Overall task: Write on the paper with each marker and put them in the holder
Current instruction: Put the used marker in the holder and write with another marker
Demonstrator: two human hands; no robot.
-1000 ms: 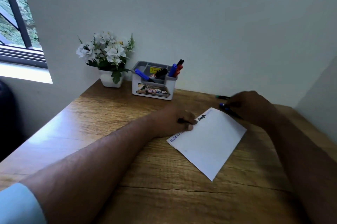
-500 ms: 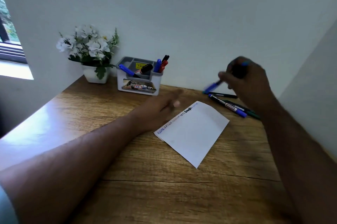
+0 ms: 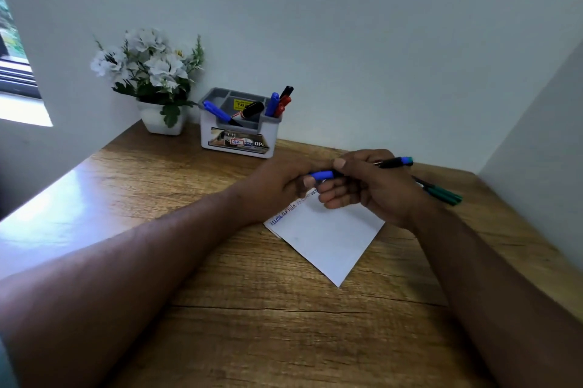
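Both hands are meeting above the paper [image 3: 328, 239], at the centre of the desk [image 3: 157, 185]. The left hand [image 3: 277, 185] is pinching the blue cap end of a marker [image 3: 391, 163], thumb and curled fingers closed round it. The right hand [image 3: 372, 185] is gripping the black barrel, fingers wrapped tight.

This is looking like uncapping. If the cap is coming off with a jerk, the bare tip may be streaking the sheet or a finger. A loosely held cap may also be rolling away across the desk. With neither hand pinning the sheet, it may be sliding once writing starts.

The marker is lying almost level, pointing from nine to three o'clock, its blue-green tail sticking out past the right knuckles. It is slim, with a black body. Spare markers [image 3: 441, 195] are lying at three o'clock; the holder [image 3: 239, 135], already carrying several, is standing at eleven o'clock.
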